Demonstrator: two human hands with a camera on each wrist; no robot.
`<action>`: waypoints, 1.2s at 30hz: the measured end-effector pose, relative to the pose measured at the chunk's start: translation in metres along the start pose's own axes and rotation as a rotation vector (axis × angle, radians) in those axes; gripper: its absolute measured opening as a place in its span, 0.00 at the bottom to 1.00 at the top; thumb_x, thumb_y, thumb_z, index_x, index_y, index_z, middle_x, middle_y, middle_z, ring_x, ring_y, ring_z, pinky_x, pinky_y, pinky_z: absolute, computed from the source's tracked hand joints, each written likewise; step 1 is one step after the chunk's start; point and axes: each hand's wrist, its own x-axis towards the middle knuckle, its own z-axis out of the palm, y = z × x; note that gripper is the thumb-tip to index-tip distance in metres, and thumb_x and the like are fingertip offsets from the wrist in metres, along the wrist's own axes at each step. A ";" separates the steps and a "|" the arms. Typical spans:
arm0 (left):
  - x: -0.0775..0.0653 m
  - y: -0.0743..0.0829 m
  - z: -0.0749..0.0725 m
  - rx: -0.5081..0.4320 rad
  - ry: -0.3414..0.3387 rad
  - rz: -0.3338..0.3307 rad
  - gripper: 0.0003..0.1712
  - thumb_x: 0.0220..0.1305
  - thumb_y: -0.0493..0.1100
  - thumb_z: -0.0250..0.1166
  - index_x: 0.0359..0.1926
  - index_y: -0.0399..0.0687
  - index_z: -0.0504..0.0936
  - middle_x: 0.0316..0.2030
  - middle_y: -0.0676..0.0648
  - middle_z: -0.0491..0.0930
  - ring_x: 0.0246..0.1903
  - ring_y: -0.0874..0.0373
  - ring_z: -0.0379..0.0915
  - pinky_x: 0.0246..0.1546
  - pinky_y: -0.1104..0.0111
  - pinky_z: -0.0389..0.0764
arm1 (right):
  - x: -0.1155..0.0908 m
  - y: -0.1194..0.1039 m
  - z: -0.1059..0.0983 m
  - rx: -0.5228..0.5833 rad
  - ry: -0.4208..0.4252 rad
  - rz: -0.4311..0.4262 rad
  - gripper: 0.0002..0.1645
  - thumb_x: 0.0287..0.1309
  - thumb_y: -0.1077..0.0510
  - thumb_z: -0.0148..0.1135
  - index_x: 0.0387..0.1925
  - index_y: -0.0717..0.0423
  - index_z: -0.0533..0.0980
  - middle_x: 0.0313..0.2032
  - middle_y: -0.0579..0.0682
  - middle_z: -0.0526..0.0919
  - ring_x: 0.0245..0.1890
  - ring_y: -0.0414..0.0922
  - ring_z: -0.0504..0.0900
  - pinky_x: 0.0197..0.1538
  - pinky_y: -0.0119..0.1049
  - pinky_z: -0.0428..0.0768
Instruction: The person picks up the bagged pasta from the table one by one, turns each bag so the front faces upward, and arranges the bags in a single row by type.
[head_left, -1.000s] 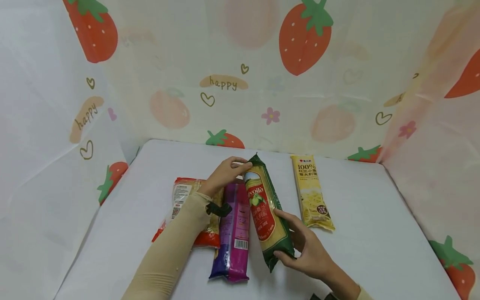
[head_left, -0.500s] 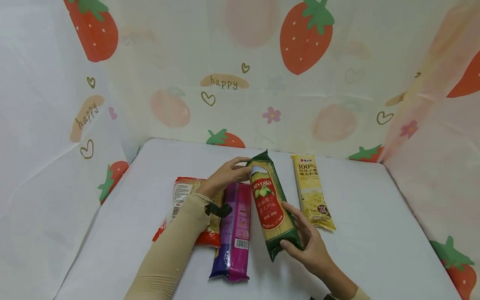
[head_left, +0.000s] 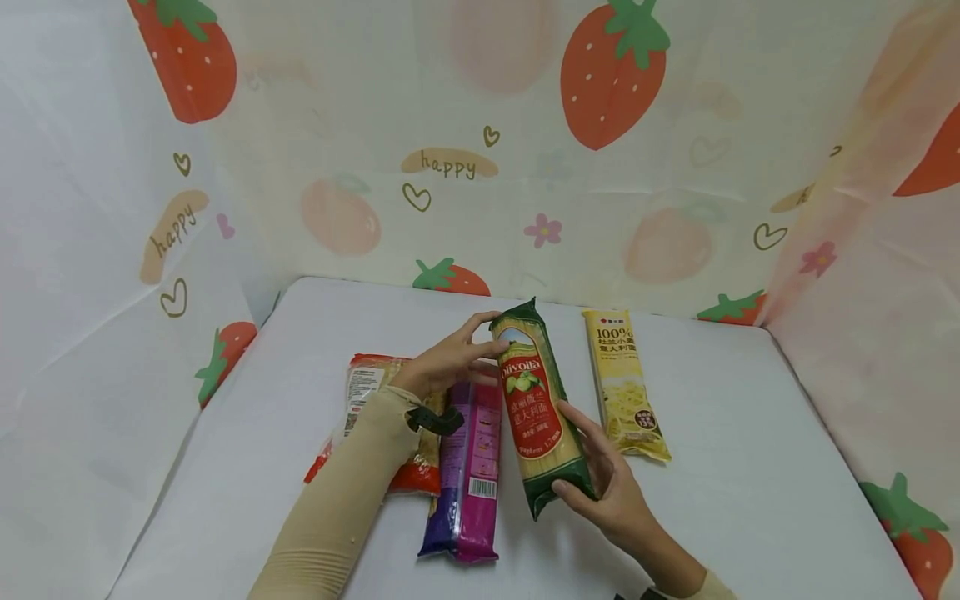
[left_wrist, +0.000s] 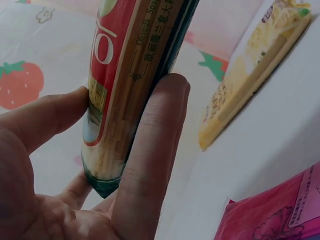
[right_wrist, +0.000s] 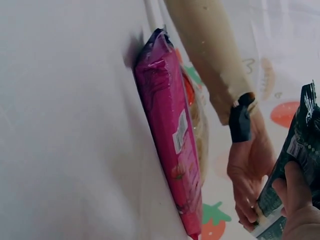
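Holding the green spaghetti packet (head_left: 534,404) above the bench (head_left: 735,500), the left hand (head_left: 450,358) grasps its far end, the right hand (head_left: 617,493) its near end; the purple packet (head_left: 468,475) lies at left, the yellow packet (head_left: 624,387) at right.

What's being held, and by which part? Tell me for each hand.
A pack of spaghetti: the left hand holds it near its far end, the right hand by its near end.

Spaghetti (head_left: 532,404) is between left hand (head_left: 448,362) and right hand (head_left: 617,493); on the table (head_left: 757,475), 1 packet (head_left: 626,385) lies behind the right hand, 1 pack (head_left: 470,492) before the left hand, 1 bag (head_left: 426,458) left of the pack.
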 end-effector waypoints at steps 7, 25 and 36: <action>0.000 -0.003 0.002 -0.032 0.029 0.015 0.46 0.82 0.41 0.61 0.87 0.60 0.43 0.62 0.33 0.78 0.51 0.43 0.87 0.48 0.53 0.90 | 0.001 0.004 -0.001 0.027 0.012 0.009 0.57 0.67 0.72 0.66 0.87 0.51 0.47 0.80 0.66 0.58 0.71 0.42 0.75 0.62 0.37 0.84; 0.002 0.001 0.001 0.051 0.134 0.072 0.44 0.78 0.38 0.66 0.84 0.60 0.53 0.58 0.29 0.81 0.42 0.48 0.87 0.46 0.48 0.90 | 0.002 0.012 -0.014 -0.114 -0.030 0.117 0.57 0.66 0.67 0.74 0.86 0.52 0.52 0.82 0.62 0.56 0.73 0.54 0.75 0.61 0.41 0.84; 0.009 0.001 0.016 0.092 0.156 0.128 0.47 0.77 0.35 0.67 0.85 0.57 0.51 0.57 0.25 0.81 0.39 0.49 0.87 0.44 0.53 0.89 | 0.004 0.010 -0.019 -0.187 -0.061 0.269 0.61 0.63 0.61 0.79 0.87 0.49 0.51 0.79 0.65 0.62 0.71 0.67 0.74 0.60 0.40 0.85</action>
